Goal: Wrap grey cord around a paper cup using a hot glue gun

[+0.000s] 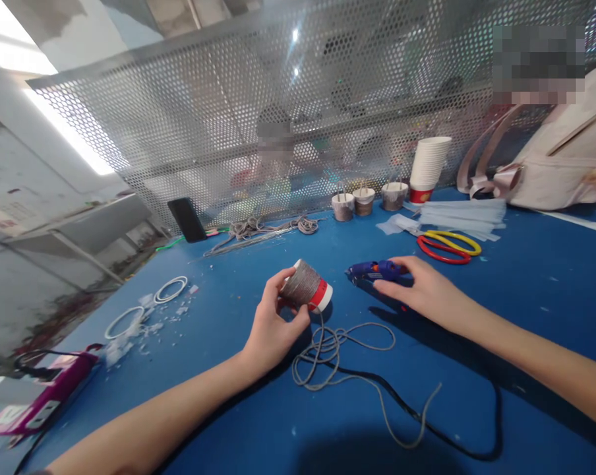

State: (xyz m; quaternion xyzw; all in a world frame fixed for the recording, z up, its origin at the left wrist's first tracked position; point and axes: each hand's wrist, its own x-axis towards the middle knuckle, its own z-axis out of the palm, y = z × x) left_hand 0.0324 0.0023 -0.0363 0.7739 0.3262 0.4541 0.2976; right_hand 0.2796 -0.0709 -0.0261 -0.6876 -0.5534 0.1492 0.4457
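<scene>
Tilted in my left hand [278, 320] is a paper cup [305, 287], wrapped in grey cord over most of its side. A red band and white rim show at its right end. From the cup a loose grey cord [327, 349] trails in loops onto the table. My right hand [417, 284] is closed around a blue hot glue gun [377, 270], its nozzle pointing left toward the cup but apart from it. A black cable [391, 389] runs across the table below both hands.
Scissors [449, 247], clear glue sticks [463, 218], stacked paper cups [429, 168] and several wrapped cups [364, 201] stand or lie at the back right. Behind them rises a perforated metal screen [204, 132]. On the left are a phone [186, 220], white rings [170, 290] and a purple power strip [55, 389].
</scene>
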